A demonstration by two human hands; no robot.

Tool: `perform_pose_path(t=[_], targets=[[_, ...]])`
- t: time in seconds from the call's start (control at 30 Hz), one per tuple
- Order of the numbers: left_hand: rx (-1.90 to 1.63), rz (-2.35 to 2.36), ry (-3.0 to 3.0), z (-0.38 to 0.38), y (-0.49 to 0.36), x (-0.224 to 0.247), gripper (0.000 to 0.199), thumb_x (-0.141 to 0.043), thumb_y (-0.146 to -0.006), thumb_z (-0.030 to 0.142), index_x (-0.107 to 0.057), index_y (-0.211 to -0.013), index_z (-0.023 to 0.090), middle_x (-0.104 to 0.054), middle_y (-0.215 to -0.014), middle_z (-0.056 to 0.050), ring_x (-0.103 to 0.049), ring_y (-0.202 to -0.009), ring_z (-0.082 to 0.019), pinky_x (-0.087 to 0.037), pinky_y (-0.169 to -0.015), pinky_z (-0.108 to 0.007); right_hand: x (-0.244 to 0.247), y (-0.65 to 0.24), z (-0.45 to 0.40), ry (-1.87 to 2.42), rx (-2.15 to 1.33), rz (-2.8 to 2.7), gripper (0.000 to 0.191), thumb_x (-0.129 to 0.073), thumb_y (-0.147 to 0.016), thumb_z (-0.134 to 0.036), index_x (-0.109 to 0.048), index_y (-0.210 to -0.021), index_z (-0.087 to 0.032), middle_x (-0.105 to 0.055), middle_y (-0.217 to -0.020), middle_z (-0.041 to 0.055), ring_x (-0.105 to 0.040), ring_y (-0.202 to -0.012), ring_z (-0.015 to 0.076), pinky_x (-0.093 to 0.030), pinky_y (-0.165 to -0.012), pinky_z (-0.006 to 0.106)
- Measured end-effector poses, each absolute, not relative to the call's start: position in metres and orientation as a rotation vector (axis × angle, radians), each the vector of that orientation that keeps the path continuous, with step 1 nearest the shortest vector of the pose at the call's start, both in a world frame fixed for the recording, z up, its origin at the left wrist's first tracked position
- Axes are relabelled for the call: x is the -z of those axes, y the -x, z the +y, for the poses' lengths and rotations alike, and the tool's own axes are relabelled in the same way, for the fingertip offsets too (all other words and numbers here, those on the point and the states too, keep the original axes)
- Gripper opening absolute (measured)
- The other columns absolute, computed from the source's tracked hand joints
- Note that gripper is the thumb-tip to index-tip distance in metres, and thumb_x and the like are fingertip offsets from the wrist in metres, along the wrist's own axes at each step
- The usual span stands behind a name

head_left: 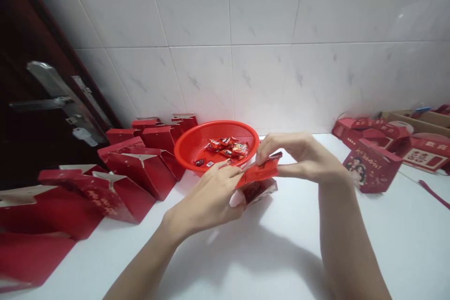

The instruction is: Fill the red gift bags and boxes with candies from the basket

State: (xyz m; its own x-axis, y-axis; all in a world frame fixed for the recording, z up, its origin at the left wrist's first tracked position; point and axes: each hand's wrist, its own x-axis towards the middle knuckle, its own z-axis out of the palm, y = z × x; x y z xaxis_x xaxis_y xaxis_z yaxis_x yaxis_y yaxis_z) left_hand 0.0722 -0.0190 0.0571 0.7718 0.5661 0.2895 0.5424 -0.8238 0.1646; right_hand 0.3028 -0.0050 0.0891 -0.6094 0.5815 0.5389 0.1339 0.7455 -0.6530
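In front of the red basket, a red paper gift box (259, 173) is held up off the white table, tilted, between both hands. My left hand (211, 193) grips its left side, the fingers over the top and the thumb below. From above right, my right hand (305, 157) is closed on the box's upper edge, its fingertips partly out of sight behind the flap. A printed lower panel of the box shows beneath the hands. The inside of the box is hidden. Just behind, the red plastic basket (183, 150) contains several small wrapped snacks (228, 147).
Rows of red paper boxes (147, 168) with pale inner edges stand along the left. On the right are a printed red box (374, 166), several handled boxes (427, 152) and a red strap (433, 193). A tiled wall (263, 84) borders the table; a door handle (42, 103) is at left.
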Motion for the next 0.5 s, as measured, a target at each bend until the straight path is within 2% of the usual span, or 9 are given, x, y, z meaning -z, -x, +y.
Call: perform_pose_path(t=[0.1,0.27,0.4,0.5], targets=[[-0.498,0.951,-2.825,-0.015,-0.071,-0.055,0.041,-0.057,-0.087,0.018,-0.06,-0.126,0.028,-0.069,-0.109,-0.004,-0.063,-0.097,-0.024,-0.049,-0.086,-0.036,-0.087,-0.298,0.002,0.612,-0.747,-2.309,0.01,-0.068,-0.085,-0.014,-0.072,-0.093,-0.018,-0.075,-0.094,0.0048,-0.068,-0.088,0.0179,-0.053,-0.082,0.032],[-0.472,1.024,-2.716,-0.013,-0.067,-0.053,0.022,-0.061,-0.082,0.022,-0.061,-0.104,0.023,-0.066,-0.095,-0.003,-0.06,-0.085,-0.022,-0.047,-0.074,-0.033,-0.087,-0.293,0.0,0.874,-0.565,-2.418,0.024,-0.063,-0.083,-0.007,-0.075,-0.097,-0.022,-0.076,-0.099,0.0024,-0.067,-0.089,0.0168,-0.051,-0.08,0.028],[-0.467,0.96,-2.649,-0.008,-0.065,-0.052,0.03,-0.062,-0.081,0.026,-0.059,-0.111,0.025,-0.065,-0.099,-0.002,-0.06,-0.087,-0.021,-0.046,-0.071,-0.031,-0.085,-0.287,-0.005,1.081,-0.38,-2.454,0.038,-0.054,-0.08,0.0,-0.077,-0.098,-0.024,-0.075,-0.096,0.003,-0.066,-0.085,0.0171,-0.048,-0.075,0.027],[-0.458,0.949,-2.598,-0.005,-0.064,-0.053,0.034,-0.06,-0.08,0.025,-0.058,-0.114,0.025,-0.065,-0.1,-0.002,-0.06,-0.087,-0.021,-0.045,-0.069,-0.029,-0.08,-0.279,-0.005,1.221,-0.273,-2.444,0.04,-0.052,-0.076,0.003,-0.076,-0.095,-0.023,-0.075,-0.09,0.0043,-0.065,-0.08,0.0177,-0.044,-0.069,0.027]])
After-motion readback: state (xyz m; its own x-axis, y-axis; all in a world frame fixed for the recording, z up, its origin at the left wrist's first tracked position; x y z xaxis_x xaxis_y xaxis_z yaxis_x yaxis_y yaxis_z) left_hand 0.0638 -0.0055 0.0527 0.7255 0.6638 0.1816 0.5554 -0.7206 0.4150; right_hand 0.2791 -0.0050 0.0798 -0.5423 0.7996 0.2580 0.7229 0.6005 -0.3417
